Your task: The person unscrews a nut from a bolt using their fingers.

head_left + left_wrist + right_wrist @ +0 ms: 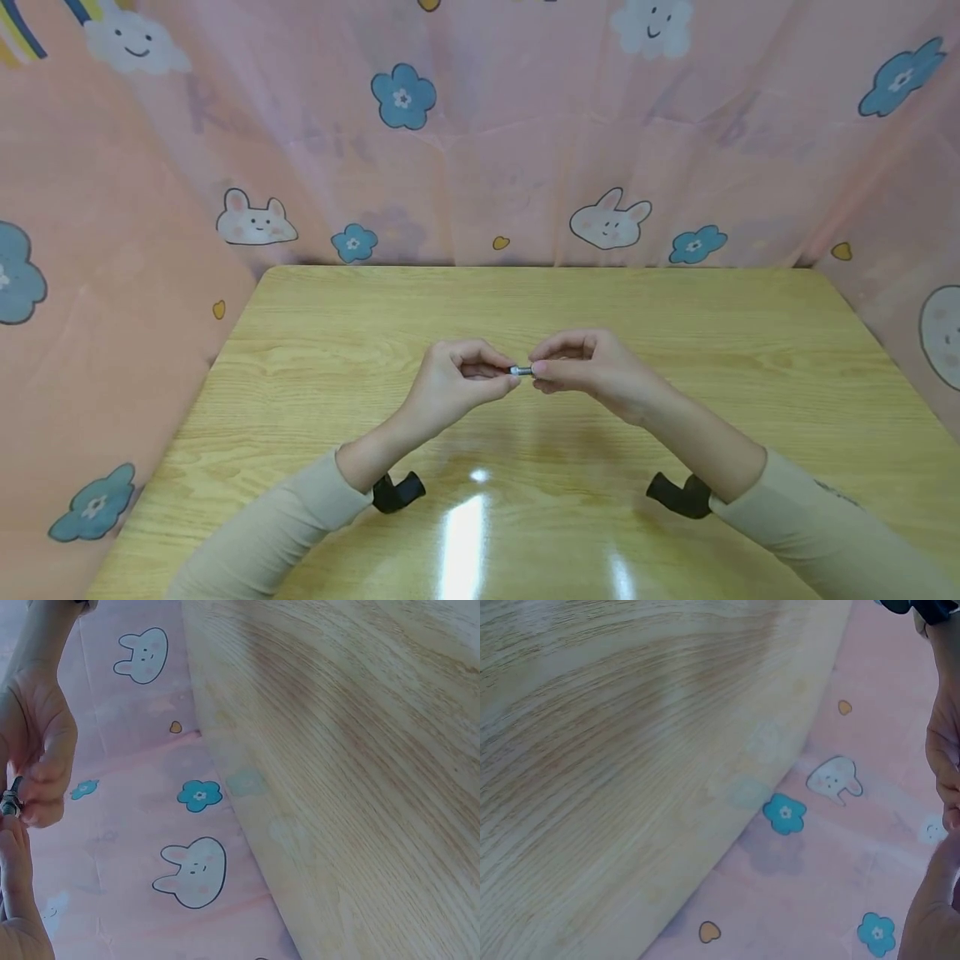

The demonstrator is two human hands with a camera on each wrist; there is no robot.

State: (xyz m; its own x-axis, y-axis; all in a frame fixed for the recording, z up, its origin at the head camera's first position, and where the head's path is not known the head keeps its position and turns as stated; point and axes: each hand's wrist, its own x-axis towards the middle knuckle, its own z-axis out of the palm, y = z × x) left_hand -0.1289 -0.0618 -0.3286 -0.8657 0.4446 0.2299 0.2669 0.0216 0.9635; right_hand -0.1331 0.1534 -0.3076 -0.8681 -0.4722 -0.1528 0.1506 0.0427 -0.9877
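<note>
A small metal bolt (522, 371), with what looks like a nut (11, 801) on it, is held above the table between both hands. My left hand (455, 382) pinches one end between thumb and fingers. At the other end, my right hand (596, 371) has its thumb and fingertips closed around the threaded part. In the left wrist view the bolt shows at the left edge, and the right hand's fingers look slightly blurred. Fingers hide both bolt ends. The right wrist view catches only parts of the hands at its right edge, without the bolt.
Beneath the hands lies a light wood-grain table (337, 333), reflecting bright light near its front. A pink patterned cloth (495, 167) hangs behind it and along both sides. Black wrist-worn devices (399, 492) jut out below both wrists.
</note>
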